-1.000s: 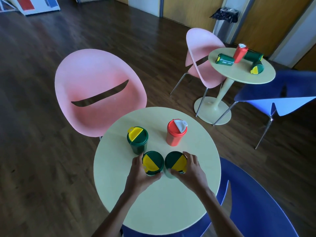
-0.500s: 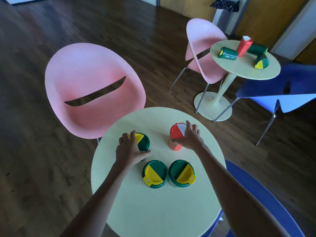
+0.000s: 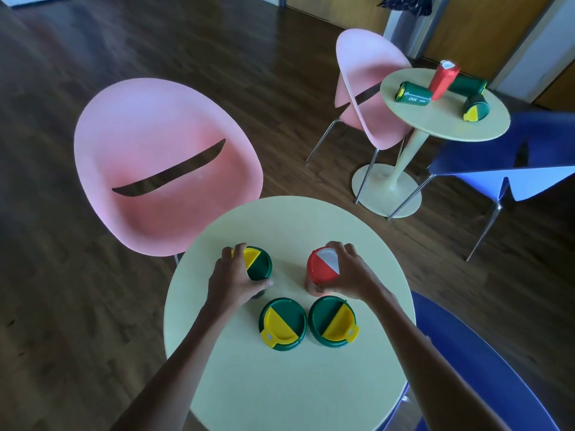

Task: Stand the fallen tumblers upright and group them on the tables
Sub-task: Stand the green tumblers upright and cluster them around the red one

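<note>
A second ago both hands were wrapped around the front pair of green tumblers; they have since let go and reached to the back pair. Left of centre in the frame, the left hand (image 3: 231, 279) now closes around the rear green tumbler (image 3: 259, 264), fingers curled over its far side and thumb at the near side. Lower down, the two released green tumblers (image 3: 283, 324) and (image 3: 333, 322) stand upright, just beside each other on the near surface (image 3: 280, 384). To their upper right, the right hand (image 3: 348, 275) grips the red tumbler (image 3: 323, 266) from its right side. Both held tumblers are upright but apart from the front pair, so this looks like the step of drawing them in to close the group.

In the upper right, the far surface (image 3: 435, 126) carries one upright red tumbler (image 3: 441, 77) and three green ones (image 3: 415, 94) lying on their sides, not yet dealt with.
</note>
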Demonstrator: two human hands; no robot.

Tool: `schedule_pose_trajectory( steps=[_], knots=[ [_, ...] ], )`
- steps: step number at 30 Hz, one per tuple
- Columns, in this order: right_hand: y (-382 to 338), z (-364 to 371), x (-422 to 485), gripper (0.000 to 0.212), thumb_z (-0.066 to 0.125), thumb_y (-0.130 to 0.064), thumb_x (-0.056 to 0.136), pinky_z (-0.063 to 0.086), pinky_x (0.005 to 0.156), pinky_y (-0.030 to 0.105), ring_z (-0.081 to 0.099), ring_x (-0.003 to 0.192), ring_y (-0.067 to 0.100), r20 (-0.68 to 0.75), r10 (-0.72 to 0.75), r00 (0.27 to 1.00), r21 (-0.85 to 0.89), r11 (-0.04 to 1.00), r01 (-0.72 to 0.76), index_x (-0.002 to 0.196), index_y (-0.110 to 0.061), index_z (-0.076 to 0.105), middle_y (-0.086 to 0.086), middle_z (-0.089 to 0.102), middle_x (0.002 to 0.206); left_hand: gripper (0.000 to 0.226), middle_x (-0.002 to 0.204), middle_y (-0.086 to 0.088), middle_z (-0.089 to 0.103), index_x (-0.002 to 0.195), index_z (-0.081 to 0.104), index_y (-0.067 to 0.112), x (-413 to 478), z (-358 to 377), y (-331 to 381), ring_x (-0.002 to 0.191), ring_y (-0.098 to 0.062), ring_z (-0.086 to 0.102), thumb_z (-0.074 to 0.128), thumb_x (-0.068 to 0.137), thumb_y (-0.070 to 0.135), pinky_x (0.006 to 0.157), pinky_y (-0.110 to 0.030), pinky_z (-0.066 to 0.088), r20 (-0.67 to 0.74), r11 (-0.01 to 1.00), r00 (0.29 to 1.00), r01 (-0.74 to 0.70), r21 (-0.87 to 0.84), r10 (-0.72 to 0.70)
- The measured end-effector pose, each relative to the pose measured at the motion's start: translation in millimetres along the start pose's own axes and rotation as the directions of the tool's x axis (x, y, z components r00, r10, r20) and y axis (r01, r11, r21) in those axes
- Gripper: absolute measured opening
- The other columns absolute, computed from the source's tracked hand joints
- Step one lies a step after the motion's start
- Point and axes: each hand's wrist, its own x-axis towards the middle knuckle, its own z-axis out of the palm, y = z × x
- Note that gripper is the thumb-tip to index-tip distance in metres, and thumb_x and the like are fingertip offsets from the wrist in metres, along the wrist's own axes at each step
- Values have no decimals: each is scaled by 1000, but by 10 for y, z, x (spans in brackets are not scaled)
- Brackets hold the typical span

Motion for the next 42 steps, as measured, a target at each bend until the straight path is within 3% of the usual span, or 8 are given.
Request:
schedule_pose_trajectory(
  steps=[7, 17, 26, 31, 38, 42],
  knots=[
    [-32, -81, -13, 91, 77, -44, 72, 46, 94, 38, 43, 127, 32, 79, 7, 997, 11, 1000, -7, 144, -28, 25, 7, 34, 145, 95, 129, -9, 45, 133, 36, 19, 23, 55, 284, 117, -29, 47, 80, 56, 53, 83, -41, 49, 36, 999, 998, -51, 16, 51],
    [-33, -77, -138, 89, 83, -40, 64, 47, 83, 33, 49, 117, 28, -10, 26, 1000, 29, 999, -26, 137, -24, 35, 9, 46, 135, 91, 129, -5, 43, 131, 36, 23, -102, 269, 518, 116, -26, 45, 80, 57, 48, 82, -41, 51, 153, 993, 981, -117, -29, 120],
    [-62, -72, -147, 90, 82, -42, 63, 45, 77, 29, 49, 117, 29, 21, 8, 1000, 26, 1000, -8, 137, -23, 33, 8, 44, 135, 91, 126, -4, 44, 130, 37, 25, -104, 257, 453, 115, -24, 45, 82, 54, 49, 80, -41, 52, 128, 994, 986, -101, -32, 104],
    [-29, -72, -160, 91, 82, -43, 63, 47, 81, 31, 47, 119, 26, 35, -13, 999, 25, 1000, 12, 137, -25, 32, 5, 43, 137, 91, 125, -3, 43, 129, 37, 26, -117, 272, 439, 114, -23, 45, 81, 53, 51, 78, -38, 51, 120, 994, 987, -105, -21, 107],
    [29, -21, -193, 99, 78, -50, 67, 48, 89, 33, 44, 127, 27, -4, -3, 1000, 105, 994, 4, 145, -29, 21, 5, 36, 147, 98, 135, -4, 40, 141, 27, 30, -136, 283, 379, 124, -22, 41, 72, 59, 62, 85, -40, 51, 123, 988, 981, -142, -53, 148],
    [89, 23, -393, 93, 73, -48, 74, 46, 97, 38, 45, 129, 26, -154, 102, 983, 328, 944, -47, 147, -25, 20, 6, 29, 151, 87, 137, -2, 45, 142, 33, 21, -375, 234, 271, 128, -16, 40, 59, 71, 63, 100, -32, 43, -38, 936, 976, -217, -275, 215]
  ],
)
